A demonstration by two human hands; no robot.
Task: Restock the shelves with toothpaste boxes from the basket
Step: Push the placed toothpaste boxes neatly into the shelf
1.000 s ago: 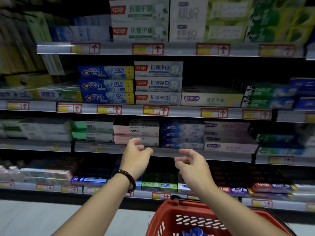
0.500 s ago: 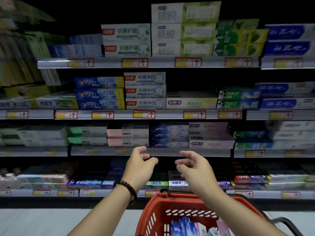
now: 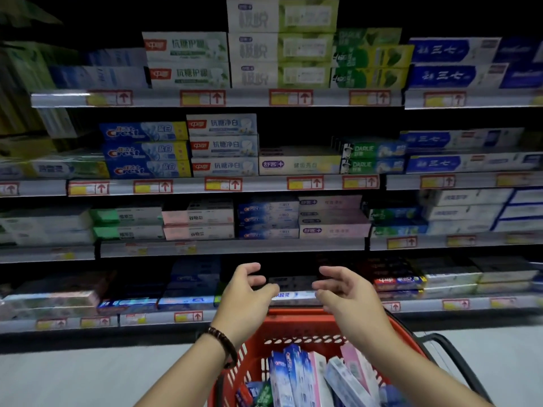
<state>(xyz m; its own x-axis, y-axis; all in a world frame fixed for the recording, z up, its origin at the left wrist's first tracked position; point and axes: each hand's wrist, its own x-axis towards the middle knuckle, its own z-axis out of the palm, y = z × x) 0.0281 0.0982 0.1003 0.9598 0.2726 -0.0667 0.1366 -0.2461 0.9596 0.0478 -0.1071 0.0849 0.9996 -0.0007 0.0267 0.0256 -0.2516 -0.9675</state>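
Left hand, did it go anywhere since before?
Yes, downward. The left hand was level with the shelf rail under the pink boxes; now it sits below that rail, in front of the bottom shelf.

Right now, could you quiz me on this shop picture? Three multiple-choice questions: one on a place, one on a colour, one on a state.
1. Where is the basket?
A. on the top shelf
B. below the left hand and right hand, in front of the shelves
C. behind the shelves

2. What colour is the basket?
A. red
B. blue
C. green

3. What do the hands hold?
A. one box each
B. the basket's handle
C. nothing

Answers:
1 B, its rim shows just under both wrists.
2 A, its slotted wall is red.
3 C, the fingers curl loosely on air, and the boxes lie in the basket.
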